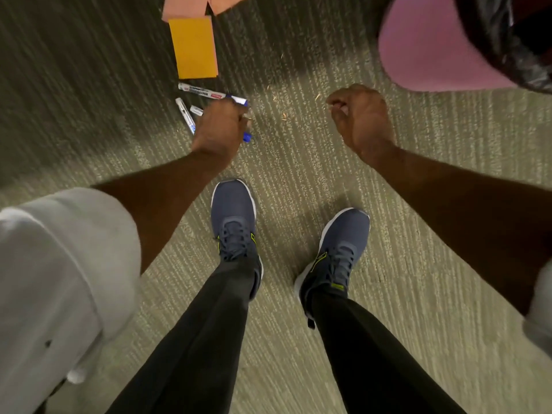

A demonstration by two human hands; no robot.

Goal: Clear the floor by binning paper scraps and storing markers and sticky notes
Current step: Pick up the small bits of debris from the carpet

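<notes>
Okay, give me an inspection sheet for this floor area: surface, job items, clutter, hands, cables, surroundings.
Surface: ribbed greenish carpet.
Job's things: orange sticky pad; pink papers at the top edge; white marker below the pad; second marker beside it; pink bin with black liner.
Clutter: small flecks on the carpet.
Hands: left hand grips a held marker, blue end showing; right hand curled, nothing seen held.
Cables: nothing seen.
Surroundings: the person's grey shoes, dark trousers.
</notes>
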